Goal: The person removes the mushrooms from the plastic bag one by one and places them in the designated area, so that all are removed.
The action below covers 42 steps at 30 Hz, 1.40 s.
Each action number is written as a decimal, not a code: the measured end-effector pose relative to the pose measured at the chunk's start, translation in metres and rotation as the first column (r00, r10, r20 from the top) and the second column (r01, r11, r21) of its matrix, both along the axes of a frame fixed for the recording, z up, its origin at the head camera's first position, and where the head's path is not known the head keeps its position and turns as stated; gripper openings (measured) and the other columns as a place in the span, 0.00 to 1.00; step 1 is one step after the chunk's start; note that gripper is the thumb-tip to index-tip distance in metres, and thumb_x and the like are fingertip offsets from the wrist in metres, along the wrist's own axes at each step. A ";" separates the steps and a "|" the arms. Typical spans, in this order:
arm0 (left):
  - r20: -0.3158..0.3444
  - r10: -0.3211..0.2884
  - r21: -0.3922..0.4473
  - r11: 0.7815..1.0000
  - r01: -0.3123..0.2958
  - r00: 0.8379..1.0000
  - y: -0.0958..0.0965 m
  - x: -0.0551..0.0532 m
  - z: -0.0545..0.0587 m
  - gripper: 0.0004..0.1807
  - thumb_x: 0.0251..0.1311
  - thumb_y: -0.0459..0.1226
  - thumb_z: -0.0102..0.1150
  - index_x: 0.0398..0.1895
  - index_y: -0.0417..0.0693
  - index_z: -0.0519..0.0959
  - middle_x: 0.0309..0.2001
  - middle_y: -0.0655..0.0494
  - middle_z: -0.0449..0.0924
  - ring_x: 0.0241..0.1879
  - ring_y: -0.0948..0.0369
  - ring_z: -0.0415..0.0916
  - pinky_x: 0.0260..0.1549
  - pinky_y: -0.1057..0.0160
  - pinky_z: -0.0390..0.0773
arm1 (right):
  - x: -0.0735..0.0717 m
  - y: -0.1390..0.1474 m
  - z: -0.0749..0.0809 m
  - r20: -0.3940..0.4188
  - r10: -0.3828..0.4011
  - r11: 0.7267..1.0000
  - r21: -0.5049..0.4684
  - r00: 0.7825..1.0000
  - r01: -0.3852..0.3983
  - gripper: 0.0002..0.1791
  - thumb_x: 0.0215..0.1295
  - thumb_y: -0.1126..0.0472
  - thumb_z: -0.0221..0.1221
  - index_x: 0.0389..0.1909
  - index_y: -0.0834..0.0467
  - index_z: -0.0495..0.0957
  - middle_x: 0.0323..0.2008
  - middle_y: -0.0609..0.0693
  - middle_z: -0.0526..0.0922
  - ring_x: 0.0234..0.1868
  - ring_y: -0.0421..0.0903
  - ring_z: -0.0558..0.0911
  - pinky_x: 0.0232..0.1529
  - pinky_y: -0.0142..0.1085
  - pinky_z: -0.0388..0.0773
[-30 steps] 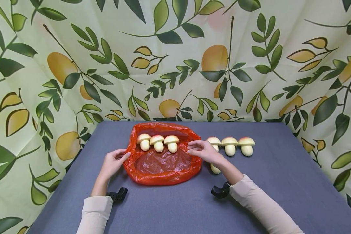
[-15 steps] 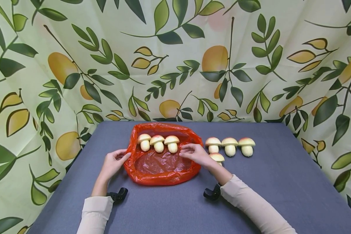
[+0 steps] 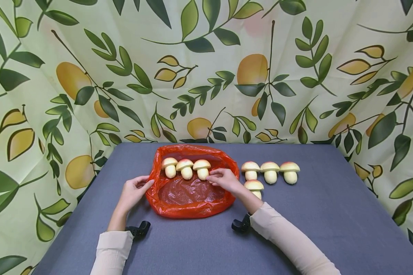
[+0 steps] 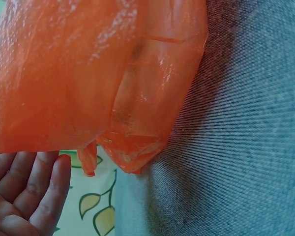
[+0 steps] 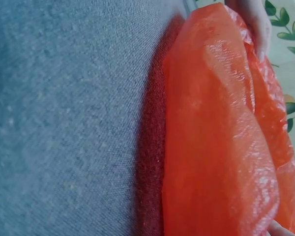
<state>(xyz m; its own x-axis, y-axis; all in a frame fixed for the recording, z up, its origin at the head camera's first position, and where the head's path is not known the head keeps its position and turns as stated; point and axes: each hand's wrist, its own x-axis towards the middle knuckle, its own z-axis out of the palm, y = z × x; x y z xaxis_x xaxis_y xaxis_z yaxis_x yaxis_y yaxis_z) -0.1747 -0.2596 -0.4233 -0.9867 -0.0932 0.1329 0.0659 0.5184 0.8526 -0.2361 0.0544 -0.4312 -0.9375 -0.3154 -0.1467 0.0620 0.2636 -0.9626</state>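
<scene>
Left hand: the left hand (image 3: 132, 191) pinches the bag's left rim between thumb and fingers, the fingers only slightly bent
Right hand: the right hand (image 3: 227, 179) reaches over the bag's right side with fingers loosely bent and partly spread from the thumb, grasping nothing that shows; fingertips just beside the third mushroom's stem, contact cannot be told
Third mushroom: the third mushroom (image 3: 202, 169) is in the bag, between the hands and closest to the right; cap away from the person, stem toward them, long axis running near to far
Other two inside: the first mushroom (image 3: 170, 167) and second mushroom (image 3: 185, 169) point the same way, in a row to its left, nearer the left hand
Bag: the red bag (image 3: 192, 211) gapes upward, its long axis left to right
Change: half a second ago the right hand was farther right, clear of the third mushroom; left hand, bag and inner mushrooms look unmoved
Right of the bag: three in a row, the outer mushrooms (image 3: 270, 172), caps also away; the front mushroom (image 3: 254, 186) sits before the leftmost, its stem partly behind the right forearm
Beneath: grey-blue table (image 3: 192, 252)
Behind: leaf-and-fruit cloth (image 3: 213, 53)
</scene>
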 end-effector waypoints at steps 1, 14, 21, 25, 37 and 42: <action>0.001 0.001 0.000 1.000 -0.001 1.000 0.000 0.000 0.000 0.18 0.62 0.35 0.60 0.51 0.29 0.79 0.43 0.31 0.83 0.29 0.83 0.73 0.33 0.80 0.75 | -0.001 -0.001 -0.001 0.010 -0.011 1.000 -0.003 1.000 0.011 0.22 0.64 0.63 0.60 0.54 0.75 0.73 0.48 0.70 0.82 0.47 0.55 0.85 0.48 0.41 0.83; 0.016 0.010 -0.007 1.000 -0.010 1.000 -0.002 0.000 0.002 0.19 0.63 0.36 0.60 0.52 0.29 0.78 0.44 0.32 0.83 0.29 0.83 0.73 0.33 0.79 0.75 | -0.013 -0.011 -0.005 0.076 -0.136 0.990 0.058 0.988 0.131 0.21 0.63 0.59 0.62 0.50 0.71 0.76 0.44 0.64 0.85 0.34 0.41 0.84 0.42 0.35 0.84; 0.028 0.006 -0.020 1.000 -0.005 1.000 -0.004 0.000 0.001 0.20 0.63 0.36 0.60 0.52 0.29 0.78 0.44 0.33 0.83 0.29 0.83 0.73 0.33 0.79 0.75 | -0.017 -0.016 -0.008 0.112 -0.186 0.982 0.060 0.976 0.181 0.22 0.62 0.58 0.63 0.50 0.70 0.77 0.43 0.60 0.84 0.35 0.42 0.83 0.42 0.35 0.84; 0.035 0.013 -0.029 1.000 -0.012 0.999 -0.005 -0.001 0.000 0.20 0.62 0.37 0.61 0.52 0.30 0.78 0.44 0.34 0.84 0.29 0.82 0.73 0.33 0.80 0.75 | -0.018 -0.021 -0.009 0.145 -0.219 0.976 0.055 0.965 0.213 0.24 0.61 0.58 0.64 0.51 0.71 0.75 0.37 0.55 0.82 0.31 0.40 0.82 0.40 0.33 0.84; 0.044 0.014 -0.037 0.999 -0.012 0.999 -0.004 -0.002 -0.002 0.20 0.63 0.37 0.60 0.52 0.31 0.78 0.44 0.34 0.83 0.30 0.82 0.73 0.34 0.80 0.75 | -0.022 -0.035 -0.015 0.145 -0.328 0.945 0.061 0.934 0.323 0.24 0.53 0.56 0.70 0.44 0.70 0.78 0.31 0.50 0.76 0.21 0.37 0.77 0.30 0.30 0.83; 0.035 0.014 -0.054 0.998 -0.012 0.999 -0.004 -0.002 -0.002 0.19 0.63 0.37 0.59 0.52 0.31 0.79 0.44 0.34 0.83 0.30 0.81 0.73 0.34 0.79 0.75 | -0.022 -0.039 -0.018 0.121 -0.371 0.929 0.065 0.921 0.365 0.22 0.50 0.56 0.72 0.37 0.69 0.80 0.24 0.48 0.74 0.16 0.37 0.75 0.23 0.27 0.79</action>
